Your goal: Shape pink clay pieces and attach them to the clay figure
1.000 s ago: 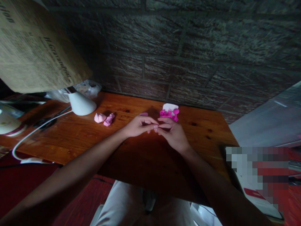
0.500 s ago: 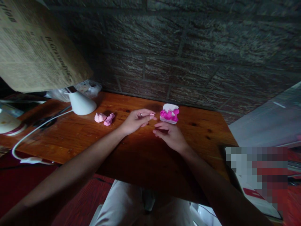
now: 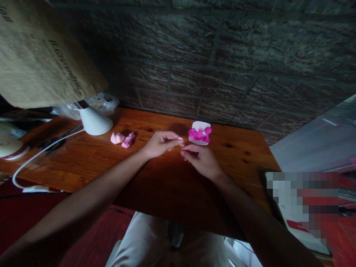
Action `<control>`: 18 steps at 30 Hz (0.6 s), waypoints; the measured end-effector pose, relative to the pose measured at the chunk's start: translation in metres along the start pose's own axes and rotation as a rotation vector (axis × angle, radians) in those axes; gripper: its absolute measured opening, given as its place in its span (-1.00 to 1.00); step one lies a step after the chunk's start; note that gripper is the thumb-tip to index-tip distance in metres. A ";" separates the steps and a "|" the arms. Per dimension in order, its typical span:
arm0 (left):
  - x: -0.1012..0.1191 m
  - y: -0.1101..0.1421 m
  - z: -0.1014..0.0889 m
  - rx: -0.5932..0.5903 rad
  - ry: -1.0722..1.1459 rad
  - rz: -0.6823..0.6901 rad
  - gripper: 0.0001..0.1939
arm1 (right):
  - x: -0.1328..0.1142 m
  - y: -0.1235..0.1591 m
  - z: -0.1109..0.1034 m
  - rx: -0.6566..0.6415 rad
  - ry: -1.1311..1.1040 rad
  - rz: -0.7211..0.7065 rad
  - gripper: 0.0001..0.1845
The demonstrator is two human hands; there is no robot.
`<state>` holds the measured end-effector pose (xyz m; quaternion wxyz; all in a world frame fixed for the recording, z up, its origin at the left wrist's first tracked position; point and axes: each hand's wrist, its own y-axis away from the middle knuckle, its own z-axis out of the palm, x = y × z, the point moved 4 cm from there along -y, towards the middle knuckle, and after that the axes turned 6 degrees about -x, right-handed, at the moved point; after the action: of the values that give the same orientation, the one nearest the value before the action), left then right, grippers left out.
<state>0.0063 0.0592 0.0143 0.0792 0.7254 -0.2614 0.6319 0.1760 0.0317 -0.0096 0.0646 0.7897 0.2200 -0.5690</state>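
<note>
My left hand pinches a small pale pink piece of clay between thumb and forefinger, above the wooden table. Close on its right, the fingertips of my right hand are drawn together near the piece; whether anything is between them is too small to tell. Just beyond the right hand lies a flat whitish slab bearing bright magenta clay shapes, some of them round. Two crumpled light pink lumps, one paler and one pinker, lie left of my left hand.
A lamp with a white base and a paper shade printed with text stands at the left, its white cable trailing over the table edge. Dark scissors lie near it. A brick-patterned wall rises behind the wooden table.
My left hand's forefinger and thumb have tilted slightly, turning the pink piece. The right hand's fingertips have closed together nearer to it. The view has shifted a little.
</note>
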 end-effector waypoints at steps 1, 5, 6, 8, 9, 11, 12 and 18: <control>0.000 0.000 0.000 -0.007 -0.007 0.002 -0.65 | 0.000 0.000 -0.001 0.024 -0.019 0.010 -0.82; 0.000 0.000 0.002 -0.021 0.011 0.006 -0.68 | -0.001 -0.001 -0.006 0.130 -0.095 0.000 -0.79; -0.001 0.000 0.002 -0.026 0.017 0.004 -0.68 | -0.003 -0.001 -0.007 0.146 -0.109 -0.009 -0.78; -0.003 0.000 0.004 -0.052 0.023 -0.012 -0.68 | -0.005 -0.001 -0.009 0.167 -0.140 -0.017 -0.75; -0.004 0.000 0.005 -0.068 0.025 -0.020 -0.66 | -0.005 -0.001 -0.009 0.171 -0.159 -0.018 -0.73; -0.004 0.000 0.006 -0.104 0.022 -0.028 -0.62 | -0.007 -0.001 -0.009 0.164 -0.196 -0.013 -0.69; -0.003 0.000 0.007 -0.127 0.016 -0.024 -0.61 | -0.008 -0.001 -0.008 0.157 -0.208 -0.009 -0.67; 0.000 -0.001 0.010 -0.206 -0.004 -0.003 -0.60 | -0.010 0.000 -0.008 0.131 -0.217 0.002 -0.71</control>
<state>0.0158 0.0558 0.0125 0.1536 0.7150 -0.3240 0.6002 0.1807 0.0323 0.0026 0.0369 0.7263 0.1734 -0.6642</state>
